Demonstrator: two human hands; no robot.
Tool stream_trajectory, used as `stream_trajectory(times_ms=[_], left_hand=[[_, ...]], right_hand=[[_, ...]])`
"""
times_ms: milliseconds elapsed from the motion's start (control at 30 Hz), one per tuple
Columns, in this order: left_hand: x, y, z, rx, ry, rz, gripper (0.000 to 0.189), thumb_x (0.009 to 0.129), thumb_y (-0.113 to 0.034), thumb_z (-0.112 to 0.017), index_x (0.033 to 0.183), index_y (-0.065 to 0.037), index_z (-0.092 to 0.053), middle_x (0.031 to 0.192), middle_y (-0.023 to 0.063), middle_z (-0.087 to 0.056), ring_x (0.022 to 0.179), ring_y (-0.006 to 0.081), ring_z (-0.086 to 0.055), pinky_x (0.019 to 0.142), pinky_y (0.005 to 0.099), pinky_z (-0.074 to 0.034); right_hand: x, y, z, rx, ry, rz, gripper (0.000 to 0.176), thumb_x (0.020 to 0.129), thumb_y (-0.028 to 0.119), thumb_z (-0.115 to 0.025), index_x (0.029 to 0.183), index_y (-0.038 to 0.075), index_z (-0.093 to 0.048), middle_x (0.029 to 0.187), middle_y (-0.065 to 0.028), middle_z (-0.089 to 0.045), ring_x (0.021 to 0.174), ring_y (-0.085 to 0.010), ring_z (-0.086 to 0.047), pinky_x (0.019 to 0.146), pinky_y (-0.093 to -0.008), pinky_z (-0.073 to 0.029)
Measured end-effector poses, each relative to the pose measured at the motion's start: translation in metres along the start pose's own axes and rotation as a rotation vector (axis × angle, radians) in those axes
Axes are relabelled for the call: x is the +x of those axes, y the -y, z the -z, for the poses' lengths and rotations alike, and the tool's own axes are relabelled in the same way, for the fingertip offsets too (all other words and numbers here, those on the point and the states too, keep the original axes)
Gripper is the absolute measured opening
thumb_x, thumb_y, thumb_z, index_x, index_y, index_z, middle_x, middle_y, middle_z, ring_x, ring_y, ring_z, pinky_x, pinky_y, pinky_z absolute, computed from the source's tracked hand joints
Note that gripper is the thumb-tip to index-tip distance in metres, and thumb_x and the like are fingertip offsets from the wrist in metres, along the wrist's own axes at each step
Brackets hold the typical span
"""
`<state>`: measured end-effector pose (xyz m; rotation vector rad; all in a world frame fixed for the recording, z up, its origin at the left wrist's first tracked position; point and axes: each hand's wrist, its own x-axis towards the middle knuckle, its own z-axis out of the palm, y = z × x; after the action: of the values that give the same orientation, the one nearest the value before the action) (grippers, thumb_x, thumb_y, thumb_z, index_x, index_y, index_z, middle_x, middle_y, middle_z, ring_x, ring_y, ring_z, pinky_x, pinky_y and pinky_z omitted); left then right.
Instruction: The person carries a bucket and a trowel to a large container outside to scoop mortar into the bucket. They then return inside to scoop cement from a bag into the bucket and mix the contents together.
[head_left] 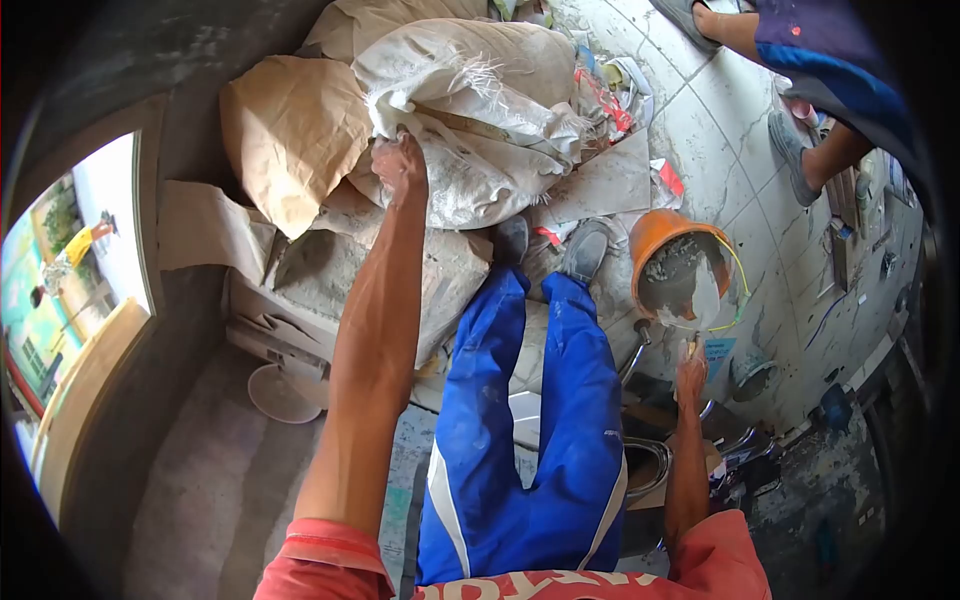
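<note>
My left hand (399, 165) reaches forward, fingers closed on the gathered corner of a white woven sack (470, 75) with frayed threads. Low on the right, my right hand (691, 368) is wrapped around the handle of a trowel (706, 290). Its pale, mortar-smeared blade overlaps the mouth of an orange bucket (652, 238). Grey wet mix (672, 268) coats the inside of that bucket, and a yellow handle (742, 265) hangs along its right rim.
Brown paper bags (290, 135) lie beside the sack, torn wrappers (615, 100) to its right. A person's legs (835, 155) stand at upper right on the tiles. A round basin (284, 393) sits lower left, below a window opening (75, 300). Metal-legged furniture (735, 455) is at my right.
</note>
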<state>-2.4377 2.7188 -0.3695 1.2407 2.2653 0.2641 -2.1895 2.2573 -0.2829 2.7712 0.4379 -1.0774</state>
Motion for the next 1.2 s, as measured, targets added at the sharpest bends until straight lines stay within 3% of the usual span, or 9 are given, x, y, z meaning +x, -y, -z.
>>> stream_trajectory(times_ms=[167, 333, 533, 667, 767, 833, 1033, 1100, 1200], left_hand=[[-0.014, 0.019, 0.040, 0.045, 0.012, -0.080, 0.026, 0.072, -0.022, -0.054, 0.088, -0.002, -0.058, 0.073, 0.0189, -0.060, 0.070, 0.0332, -0.058, 0.063, 0.0407, -0.043], [-0.031, 0.034, 0.097, -0.016, 0.058, -0.329, 0.021, 0.075, -0.015, -0.056, 0.090, 0.001, -0.055, 0.070, 0.0142, -0.060, 0.062, 0.0244, -0.057, 0.061, 0.0347, -0.044], [-0.053, 0.028, 0.153, 0.001, 0.143, -0.371, 0.016, 0.078, -0.012, -0.056, 0.091, -0.002, -0.054, 0.058, 0.0093, -0.051, 0.053, 0.0185, -0.050, 0.053, 0.0321, -0.040], [-0.051, 0.030, 0.170, 0.088, 0.239, -0.338, 0.017, 0.079, -0.009, -0.054, 0.096, -0.004, -0.055, 0.052, 0.0059, -0.038, 0.047, 0.0144, -0.037, 0.048, 0.0282, -0.035], [-0.046, 0.033, 0.175, 0.052, 0.218, -0.360, 0.017, 0.080, -0.009, -0.053, 0.096, -0.004, -0.056, 0.051, 0.0063, -0.039, 0.047, 0.0138, -0.038, 0.048, 0.0282, -0.036], [-0.040, 0.029, 0.177, 0.048, 0.205, -0.373, 0.017, 0.081, -0.011, -0.053, 0.094, -0.001, -0.056, 0.051, 0.0065, -0.040, 0.047, 0.0119, -0.038, 0.048, 0.0271, -0.035], [-0.027, 0.006, 0.170, 0.032, 0.130, -0.413, 0.022, 0.082, -0.020, -0.054, 0.087, 0.001, -0.058, 0.048, 0.0052, -0.041, 0.045, 0.0083, -0.033, 0.043, 0.0262, -0.031], [-0.024, 0.005, 0.164, -0.030, 0.130, -0.424, 0.023, 0.083, -0.021, -0.054, 0.087, 0.001, -0.058, 0.046, 0.0050, -0.040, 0.044, 0.0088, -0.032, 0.042, 0.0268, -0.030], [-0.026, 0.003, 0.163, -0.031, 0.140, -0.411, 0.023, 0.082, -0.022, -0.054, 0.085, 0.001, -0.057, 0.045, 0.0061, -0.040, 0.043, 0.0102, -0.033, 0.042, 0.0276, -0.031]], right_hand=[[-0.009, 0.102, 0.024, 0.034, 0.032, 0.144, 0.034, 0.082, 0.028, -0.046, 0.106, 0.004, -0.047, 0.096, -0.0218, -0.055, 0.088, -0.0385, -0.052, 0.076, -0.0430, -0.039], [-0.003, 0.225, 0.031, 0.098, -0.153, 0.798, 0.028, 0.079, 0.024, -0.055, 0.099, 0.005, -0.051, 0.084, -0.0158, -0.058, 0.075, -0.0339, -0.057, 0.064, -0.0395, -0.045], [0.030, 0.312, 0.002, -0.231, -0.197, 1.097, 0.028, 0.077, 0.023, -0.053, 0.100, 0.007, -0.051, 0.084, -0.0143, -0.055, 0.077, -0.0296, -0.056, 0.064, -0.0390, -0.045], [0.052, 0.353, -0.031, -0.365, -0.235, 1.150, 0.028, 0.079, 0.020, -0.049, 0.103, 0.006, -0.050, 0.085, -0.0150, -0.056, 0.079, -0.0285, -0.056, 0.068, -0.0386, -0.044], [0.066, 0.368, -0.050, -0.486, -0.309, 1.116, 0.026, 0.080, 0.017, -0.045, 0.103, 0.006, -0.051, 0.087, -0.0133, -0.057, 0.083, -0.0263, -0.056, 0.072, -0.0370, -0.042], [0.071, 0.374, -0.047, -0.670, -0.062, 1.055, 0.026, 0.079, 0.015, -0.044, 0.103, 0.009, -0.051, 0.090, -0.0123, -0.057, 0.087, -0.0247, -0.056, 0.075, -0.0353, -0.041], [0.089, 0.372, -0.067, -0.463, -0.061, 1.092, 0.020, 0.075, 0.012, -0.046, 0.090, 0.010, -0.058, 0.080, -0.0114, -0.059, 0.080, -0.0264, -0.059, 0.067, -0.0382, -0.047], [0.097, 0.380, -0.065, -0.586, 0.194, 1.056, 0.033, 0.071, 0.014, -0.054, 0.104, 0.007, -0.053, 0.087, -0.0176, -0.058, 0.084, -0.0318, -0.056, 0.073, -0.0397, -0.044], [0.094, 0.387, -0.057, -0.544, 0.331, 1.075, 0.039, 0.069, 0.014, -0.056, 0.106, 0.007, -0.052, 0.086, -0.0161, -0.058, 0.083, -0.0311, -0.056, 0.073, -0.0388, -0.045]])
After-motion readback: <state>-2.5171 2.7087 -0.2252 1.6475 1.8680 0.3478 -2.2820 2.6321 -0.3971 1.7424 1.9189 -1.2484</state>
